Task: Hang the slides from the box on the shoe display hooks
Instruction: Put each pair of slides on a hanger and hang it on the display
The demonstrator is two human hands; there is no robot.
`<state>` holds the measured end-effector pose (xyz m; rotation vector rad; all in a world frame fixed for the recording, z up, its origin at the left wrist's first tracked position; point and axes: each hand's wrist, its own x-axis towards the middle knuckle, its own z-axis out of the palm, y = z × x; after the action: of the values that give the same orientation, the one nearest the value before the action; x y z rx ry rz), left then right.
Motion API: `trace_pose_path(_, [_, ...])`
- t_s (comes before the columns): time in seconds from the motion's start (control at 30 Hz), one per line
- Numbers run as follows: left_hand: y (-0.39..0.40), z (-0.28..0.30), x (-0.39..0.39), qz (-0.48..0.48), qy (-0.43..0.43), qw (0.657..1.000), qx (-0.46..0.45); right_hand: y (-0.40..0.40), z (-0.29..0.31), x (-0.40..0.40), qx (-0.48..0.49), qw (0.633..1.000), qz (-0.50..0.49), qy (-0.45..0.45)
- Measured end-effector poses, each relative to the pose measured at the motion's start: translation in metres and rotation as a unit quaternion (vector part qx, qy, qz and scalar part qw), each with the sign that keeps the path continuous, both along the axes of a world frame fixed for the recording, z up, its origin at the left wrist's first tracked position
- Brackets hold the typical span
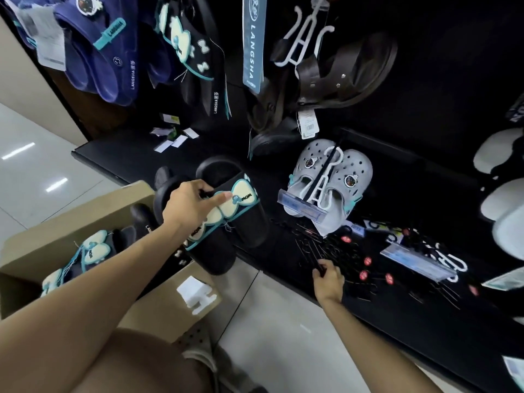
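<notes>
A person's bare knee (133, 361) fills the bottom of the frame, above a grey clog (204, 353) on pale floor tiles (272, 321). The left hand (188, 204) grips a pair of black slides (226, 222) by their cream bow straps, fingers curled round the straps, holding them in the air above the open cardboard box (158, 304). More black slides (93, 251) with the same bows lie inside the box. The right hand (329, 280) reaches to the low black shelf (425, 321), its fingers pinching a thin black hook (319, 263) from a loose scatter of hooks (326, 245) lying there. Just beyond, grey clogs on a white hanger (331, 180) rest on the shelf. Higher on the dark display wall hang blue slides (96, 52), black bow slides (195, 52) and brown sandals (334, 69) beside a teal "LANGSHA" tag (253, 43).
</notes>
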<state>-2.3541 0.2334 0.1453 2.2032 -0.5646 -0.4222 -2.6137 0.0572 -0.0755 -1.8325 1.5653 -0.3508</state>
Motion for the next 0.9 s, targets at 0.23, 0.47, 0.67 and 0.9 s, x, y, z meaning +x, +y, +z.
trace_pose_path(0.23, [-0.026,-0.012,-0.014,-0.017,0.018,0.999,0.021,-0.02,-0.002,-0.019,-0.01,1.0,-0.016,0.013])
trace_pose_path(0.47, [-0.042,-0.017,-0.023,-0.038,0.034,0.998,0.029,-0.039,0.007,-0.043,-0.022,0.993,-0.034,0.109])
trace_pose_path(0.67, [-0.043,-0.023,-0.018,-0.035,0.033,0.998,0.035,-0.051,-0.006,-0.053,0.024,0.993,-0.013,0.113])
trace_pose_path(0.9, [-0.043,-0.024,-0.018,-0.027,0.044,0.998,0.032,-0.055,-0.004,-0.048,0.028,0.995,-0.023,0.094])
